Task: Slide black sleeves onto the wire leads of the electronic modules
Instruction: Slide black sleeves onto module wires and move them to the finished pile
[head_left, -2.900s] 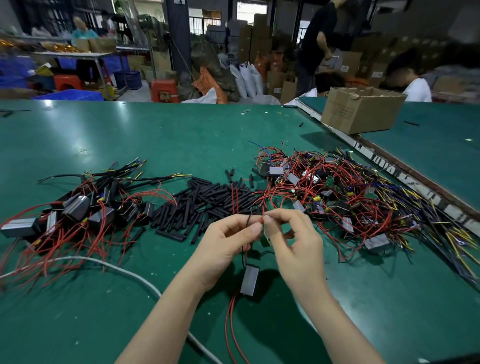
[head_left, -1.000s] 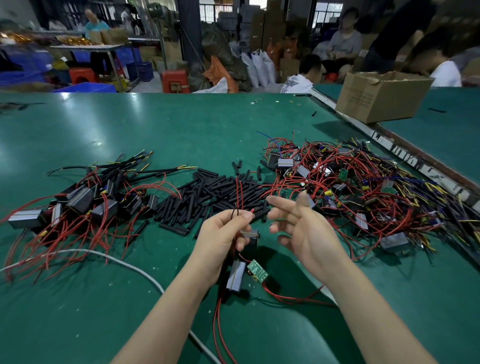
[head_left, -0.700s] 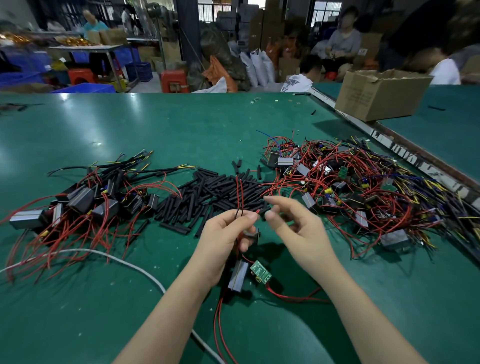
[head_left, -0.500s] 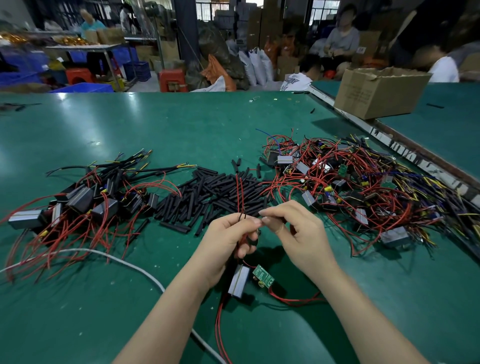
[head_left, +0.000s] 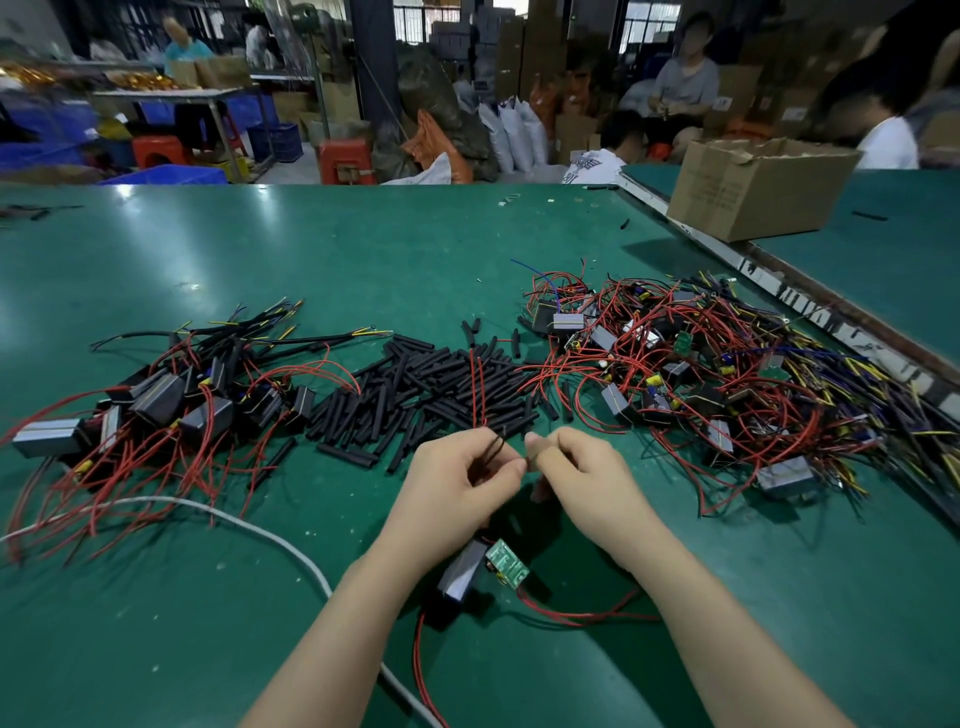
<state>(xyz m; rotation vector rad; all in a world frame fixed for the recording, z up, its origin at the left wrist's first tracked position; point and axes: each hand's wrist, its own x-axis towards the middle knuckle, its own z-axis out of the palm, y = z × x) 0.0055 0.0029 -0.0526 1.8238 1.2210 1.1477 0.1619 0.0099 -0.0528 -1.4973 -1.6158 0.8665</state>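
Over the green desk (head_left: 363, 249), the left hand (head_left: 457, 483) pinches thin black wire leads (head_left: 496, 447); the right hand (head_left: 582, 478) has its fingers curled, pinching something too small to identify.

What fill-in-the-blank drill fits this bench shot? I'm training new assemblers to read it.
1. The loose black sleeves lie in a heap between two piles of wired ____.
2. The table surface is ____ in colour.
3. The cardboard box stands at the far ____ of the view.
4. Under both hands, left and right, one module with a small ____ circuit board lies on the table.

Missing: modules; green; right; green
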